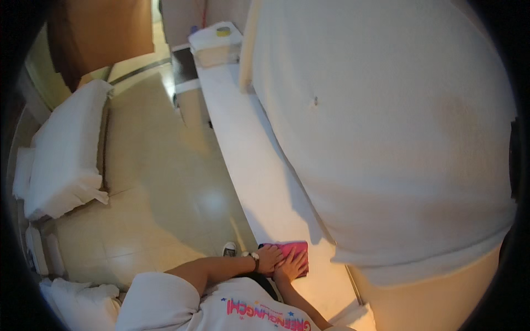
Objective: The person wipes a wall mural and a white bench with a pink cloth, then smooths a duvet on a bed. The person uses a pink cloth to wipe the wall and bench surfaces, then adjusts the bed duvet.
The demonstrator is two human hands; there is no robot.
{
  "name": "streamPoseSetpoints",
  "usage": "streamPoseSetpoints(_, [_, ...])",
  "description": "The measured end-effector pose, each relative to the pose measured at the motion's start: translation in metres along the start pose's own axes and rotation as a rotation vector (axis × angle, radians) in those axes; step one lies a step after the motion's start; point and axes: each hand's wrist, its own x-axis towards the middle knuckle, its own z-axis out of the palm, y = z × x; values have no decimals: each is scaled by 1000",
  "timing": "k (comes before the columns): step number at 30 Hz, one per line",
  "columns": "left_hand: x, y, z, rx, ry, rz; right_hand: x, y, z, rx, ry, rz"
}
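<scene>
A pink folded cloth (298,249) with a darker edge lies on a long white ledge (254,157), close to my body. My left hand (269,259), with a watch band at its wrist, rests on the cloth's left side, fingers laid forward over it. Beside it, touching, my right hand (291,268) lies flat on the cloth with its fingers spread. Neither hand is wrapped round anything. What lies under the palms is hidden.
A large white sheet (386,138) hangs along the ledge's right side. At its far end stands a white box (212,41) with a yellow roll (223,31) on top. Left, across the tiled floor (149,165), is a white-covered bed (66,149). A shoe (229,249) shows below.
</scene>
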Motion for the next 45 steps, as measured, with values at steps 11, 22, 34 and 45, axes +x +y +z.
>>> streamPoseSetpoints(11, [-23,-15,-43,81,214,-408,43,-59,-39,85,19,-167])
streamPoseSetpoints(22, [-59,18,-143,-5,328,-519,21,-107,-134,54,127,-196])
streamPoseSetpoints(34, [-113,36,-244,4,436,-547,-13,-175,-231,-43,213,-152])
streamPoseSetpoints(45, [-114,39,-286,-57,240,-598,-13,-181,-257,-26,133,-201])
